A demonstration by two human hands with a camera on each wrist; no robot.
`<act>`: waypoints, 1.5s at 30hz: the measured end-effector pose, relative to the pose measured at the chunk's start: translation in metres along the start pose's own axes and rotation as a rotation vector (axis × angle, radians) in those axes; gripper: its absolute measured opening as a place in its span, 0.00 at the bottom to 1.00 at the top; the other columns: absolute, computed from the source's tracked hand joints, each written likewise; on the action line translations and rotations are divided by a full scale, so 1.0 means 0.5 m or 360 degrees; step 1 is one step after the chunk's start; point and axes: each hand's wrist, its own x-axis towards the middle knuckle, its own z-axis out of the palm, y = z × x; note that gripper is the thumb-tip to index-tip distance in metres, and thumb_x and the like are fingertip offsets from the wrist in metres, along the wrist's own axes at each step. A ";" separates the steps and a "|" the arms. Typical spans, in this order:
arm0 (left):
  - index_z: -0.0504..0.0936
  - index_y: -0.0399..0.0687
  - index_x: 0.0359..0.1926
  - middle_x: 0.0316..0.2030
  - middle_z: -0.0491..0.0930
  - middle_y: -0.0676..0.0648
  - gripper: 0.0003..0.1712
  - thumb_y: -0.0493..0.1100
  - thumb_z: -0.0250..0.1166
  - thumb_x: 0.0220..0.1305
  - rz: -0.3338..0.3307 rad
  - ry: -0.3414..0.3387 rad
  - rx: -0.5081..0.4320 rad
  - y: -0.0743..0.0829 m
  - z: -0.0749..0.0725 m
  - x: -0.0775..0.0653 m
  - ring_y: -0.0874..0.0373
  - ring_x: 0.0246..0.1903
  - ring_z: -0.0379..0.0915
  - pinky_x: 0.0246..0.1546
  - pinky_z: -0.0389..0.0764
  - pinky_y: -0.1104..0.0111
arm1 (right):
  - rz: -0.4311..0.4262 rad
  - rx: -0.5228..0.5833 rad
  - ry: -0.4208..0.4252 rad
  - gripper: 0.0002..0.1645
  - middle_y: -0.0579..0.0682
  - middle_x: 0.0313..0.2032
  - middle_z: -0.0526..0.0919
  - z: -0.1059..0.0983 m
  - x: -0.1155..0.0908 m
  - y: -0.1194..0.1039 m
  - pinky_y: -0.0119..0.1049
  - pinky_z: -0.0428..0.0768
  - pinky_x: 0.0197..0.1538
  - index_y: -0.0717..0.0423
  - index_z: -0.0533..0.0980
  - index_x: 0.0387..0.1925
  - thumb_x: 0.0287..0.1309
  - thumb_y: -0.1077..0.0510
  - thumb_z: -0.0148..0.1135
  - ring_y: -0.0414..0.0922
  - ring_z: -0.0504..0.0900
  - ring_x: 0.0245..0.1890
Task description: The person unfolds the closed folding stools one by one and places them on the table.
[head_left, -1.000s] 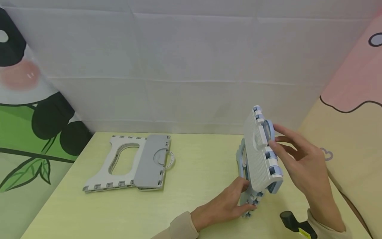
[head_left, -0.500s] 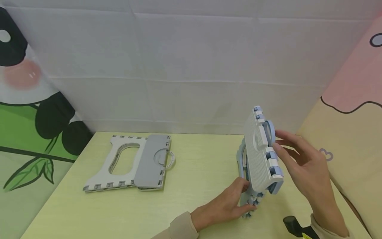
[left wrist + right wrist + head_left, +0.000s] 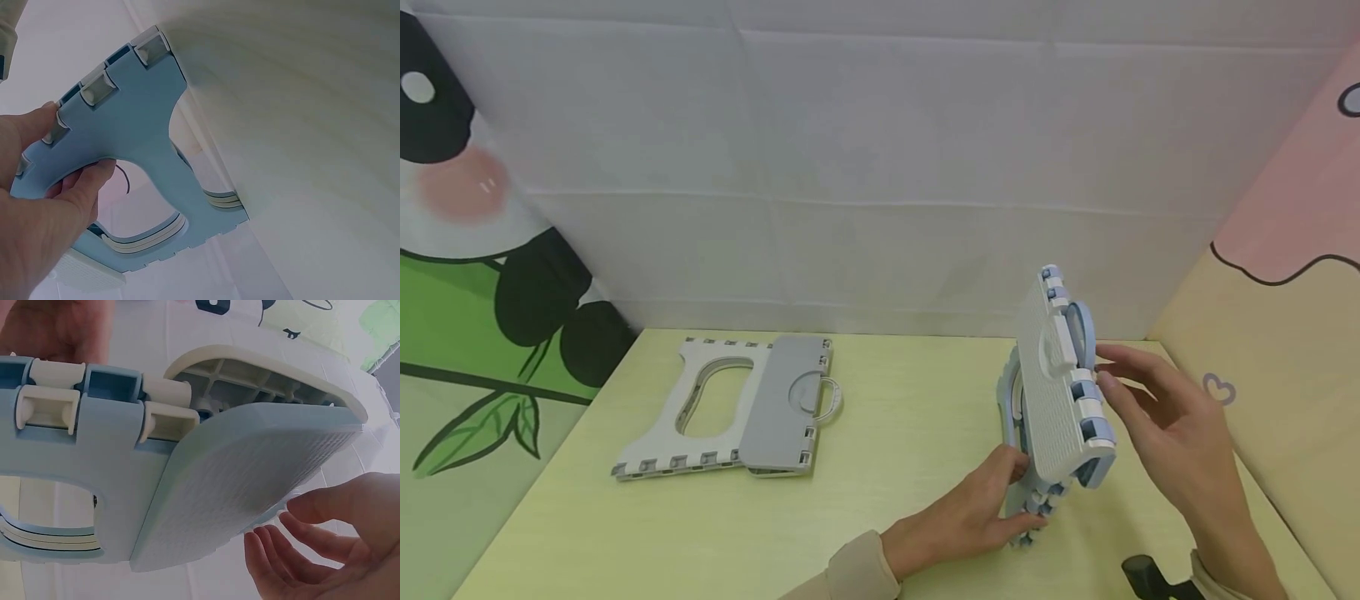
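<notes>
A blue-and-white folding step stool (image 3: pixel 1048 408) stands partly folded on its edge at the right of the table. My left hand (image 3: pixel 955 517) grips its blue leg panel (image 3: pixel 147 125); in the left wrist view the fingers reach into the panel's cut-out, with the thumb on the hinged edge. My right hand (image 3: pixel 1180 437) is beside the blue carry handle (image 3: pixel 1082 333), its fingers loosely bent and fingertips close to the handle's lower end. Whether they touch it is hard to tell. In the right wrist view, the two seat halves (image 3: pixel 250 481) stand folded against each other, slightly apart.
A grey-and-white folding step stool (image 3: pixel 782 408) lies flat on the left of the pale yellow table (image 3: pixel 895 417). Its ring handle (image 3: pixel 830 400) sticks out to the right. A white cloth wall (image 3: pixel 887 167) rises behind. Some black gear (image 3: pixel 1150 575) shows near my right wrist.
My right hand has slid down and to the right, from the middle of the carry handle to beside its lower end. The left hand and the stool have stayed in place.
</notes>
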 end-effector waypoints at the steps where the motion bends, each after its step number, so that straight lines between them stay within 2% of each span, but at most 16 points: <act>1: 0.56 0.40 0.66 0.62 0.68 0.45 0.34 0.38 0.68 0.70 -0.0001 -0.0003 -0.0002 0.000 0.000 0.000 0.65 0.66 0.65 0.66 0.67 0.76 | 0.0007 -0.0001 0.0000 0.22 0.51 0.54 0.83 0.000 -0.001 0.001 0.24 0.78 0.57 0.72 0.77 0.58 0.63 0.80 0.59 0.40 0.83 0.50; 4: 0.56 0.40 0.66 0.62 0.69 0.45 0.33 0.38 0.67 0.70 -0.0004 -0.0012 -0.0007 0.000 0.000 -0.001 0.65 0.66 0.65 0.66 0.67 0.76 | 0.0054 -0.0012 0.0001 0.22 0.51 0.53 0.84 -0.002 -0.005 0.005 0.24 0.77 0.57 0.72 0.77 0.58 0.62 0.80 0.59 0.40 0.83 0.50; 11: 0.56 0.39 0.65 0.62 0.69 0.45 0.33 0.38 0.67 0.71 -0.0010 -0.0012 -0.0020 0.001 -0.001 0.000 0.65 0.66 0.65 0.67 0.66 0.76 | 0.0082 -0.0244 -0.0052 0.24 0.44 0.54 0.83 -0.005 -0.016 0.017 0.21 0.77 0.56 0.67 0.77 0.60 0.63 0.79 0.60 0.36 0.84 0.50; 14: 0.56 0.39 0.65 0.62 0.69 0.44 0.33 0.39 0.67 0.71 -0.0008 -0.0014 -0.0015 0.001 -0.001 0.000 0.65 0.66 0.65 0.67 0.66 0.77 | 0.0082 -0.0277 -0.0068 0.24 0.43 0.55 0.82 -0.007 -0.022 0.024 0.21 0.77 0.56 0.68 0.76 0.60 0.63 0.79 0.60 0.34 0.83 0.51; 25: 0.57 0.39 0.64 0.61 0.69 0.44 0.32 0.38 0.67 0.70 0.0025 0.0003 0.0021 -0.001 -0.002 0.000 0.65 0.65 0.66 0.66 0.67 0.77 | 0.0070 -0.0304 -0.0124 0.24 0.41 0.55 0.82 -0.011 -0.041 0.045 0.21 0.77 0.56 0.67 0.76 0.59 0.62 0.80 0.60 0.33 0.82 0.53; 33: 0.56 0.39 0.64 0.61 0.69 0.44 0.33 0.38 0.68 0.70 0.0024 0.0006 0.0021 0.001 -0.001 0.001 0.64 0.66 0.66 0.66 0.66 0.78 | 0.0127 -0.0374 -0.0156 0.26 0.34 0.53 0.81 -0.013 -0.064 0.062 0.17 0.75 0.54 0.65 0.75 0.60 0.62 0.78 0.62 0.28 0.80 0.52; 45: 0.57 0.38 0.64 0.60 0.69 0.43 0.32 0.38 0.68 0.70 0.0049 0.0014 0.0053 0.000 0.000 0.000 0.64 0.65 0.66 0.65 0.67 0.77 | 0.0175 -0.0422 -0.0189 0.24 0.29 0.54 0.79 -0.021 -0.081 0.079 0.16 0.74 0.53 0.64 0.75 0.60 0.63 0.77 0.62 0.24 0.78 0.52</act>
